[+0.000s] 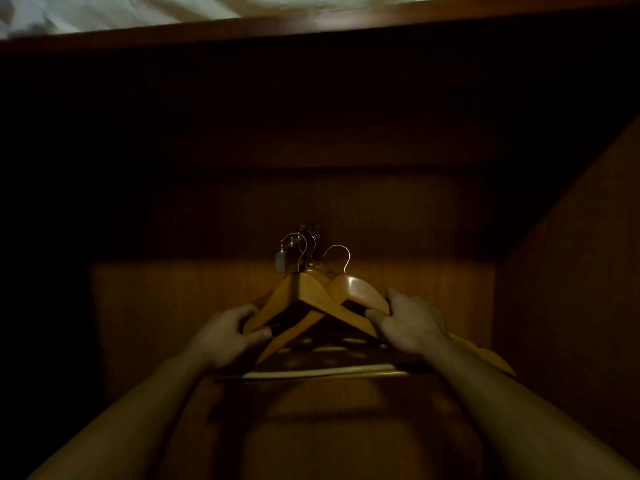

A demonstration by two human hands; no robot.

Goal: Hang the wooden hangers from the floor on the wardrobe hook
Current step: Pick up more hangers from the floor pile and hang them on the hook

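Several wooden hangers (304,292) hang bunched on a metal wardrobe hook (300,239) at the middle of the dim wardrobe back. One more wooden hanger (360,289) sits just right of the bunch, its wire hook (341,256) free in the air beside the wardrobe hook. My right hand (407,322) grips that hanger's right shoulder. My left hand (230,329) closes on the left arm of the hanging bunch. The hangers' lower bars (322,370) run across between my wrists.
The wardrobe's dark wooden back panel (207,299) fills the view, with a side wall (571,271) rising at the right. A wooden top edge (311,29) crosses above, with white fabric (138,8) beyond it. The left side is in deep shadow.
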